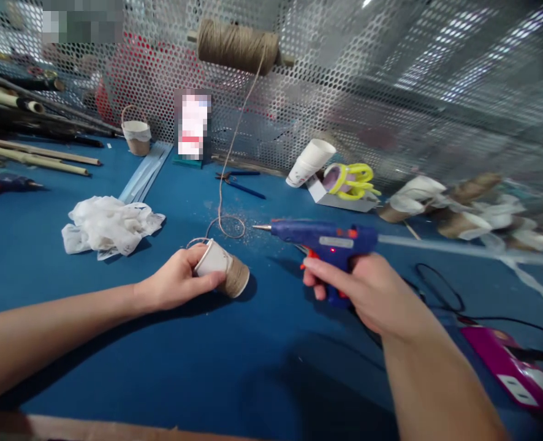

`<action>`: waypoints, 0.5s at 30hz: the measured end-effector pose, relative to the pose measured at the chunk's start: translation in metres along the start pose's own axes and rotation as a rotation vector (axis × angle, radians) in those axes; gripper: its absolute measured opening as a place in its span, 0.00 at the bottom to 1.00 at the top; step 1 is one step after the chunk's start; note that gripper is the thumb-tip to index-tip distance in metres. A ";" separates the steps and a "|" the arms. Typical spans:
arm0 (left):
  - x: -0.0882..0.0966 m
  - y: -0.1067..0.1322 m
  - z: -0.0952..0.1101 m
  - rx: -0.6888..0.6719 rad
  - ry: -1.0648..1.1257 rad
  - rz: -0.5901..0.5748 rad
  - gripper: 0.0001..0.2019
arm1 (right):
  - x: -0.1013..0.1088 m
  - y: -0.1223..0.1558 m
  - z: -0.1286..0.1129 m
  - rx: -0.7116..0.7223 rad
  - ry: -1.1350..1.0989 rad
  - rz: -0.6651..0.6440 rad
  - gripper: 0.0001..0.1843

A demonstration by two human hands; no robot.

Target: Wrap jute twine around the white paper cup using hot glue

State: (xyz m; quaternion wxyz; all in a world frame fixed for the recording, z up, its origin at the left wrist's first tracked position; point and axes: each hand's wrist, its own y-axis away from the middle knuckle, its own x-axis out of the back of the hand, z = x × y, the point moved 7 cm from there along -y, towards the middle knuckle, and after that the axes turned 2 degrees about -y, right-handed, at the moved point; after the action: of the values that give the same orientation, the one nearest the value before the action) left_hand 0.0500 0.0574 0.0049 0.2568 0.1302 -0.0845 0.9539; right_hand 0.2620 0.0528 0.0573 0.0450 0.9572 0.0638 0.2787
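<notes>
My left hand (174, 283) is closed round a white paper cup (220, 268) that lies on its side on the blue table (170, 361). The cup's lower half is wound with brown twine. My right hand (368, 291) grips a blue hot glue gun (326, 239) with an orange trigger and a lit red lamp. Its metal nozzle points left, a hand's width to the right of the cup. A strand of twine (229, 159) runs from the cup up to a spool of twine (237, 46) on the perforated metal screen.
Crumpled white plastic (108, 223) lies at left. Wooden sticks (32, 156) and another glue gun (0, 182) sit far left. A small twine basket (136, 136), stacked paper cups (309, 162), several wrapped cups (455, 211), black cables (441, 294) and a pink power strip (510, 361) lie right.
</notes>
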 end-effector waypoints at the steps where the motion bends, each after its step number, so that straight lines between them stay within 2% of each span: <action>1: 0.000 0.000 0.002 -0.025 -0.020 -0.005 0.11 | -0.007 0.007 -0.003 0.026 -0.003 -0.034 0.13; 3: 0.000 0.001 0.007 -0.092 -0.076 -0.009 0.11 | -0.019 0.016 -0.006 0.040 0.021 -0.075 0.13; 6: 0.001 0.002 0.010 -0.141 -0.134 -0.003 0.11 | -0.022 0.023 -0.008 0.047 0.165 -0.025 0.13; 10: -0.001 0.001 0.008 -0.098 -0.094 -0.026 0.11 | -0.024 0.033 -0.014 0.183 0.410 -0.018 0.17; 15: -0.001 0.001 0.007 -0.084 -0.089 -0.028 0.11 | -0.025 0.039 -0.021 0.299 0.486 0.043 0.13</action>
State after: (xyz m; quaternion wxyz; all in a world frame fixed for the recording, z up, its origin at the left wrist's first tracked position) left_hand 0.0520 0.0548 0.0112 0.2714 0.1629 -0.1341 0.9391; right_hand 0.2336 0.0115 0.0669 -0.1191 0.8594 0.0930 0.4884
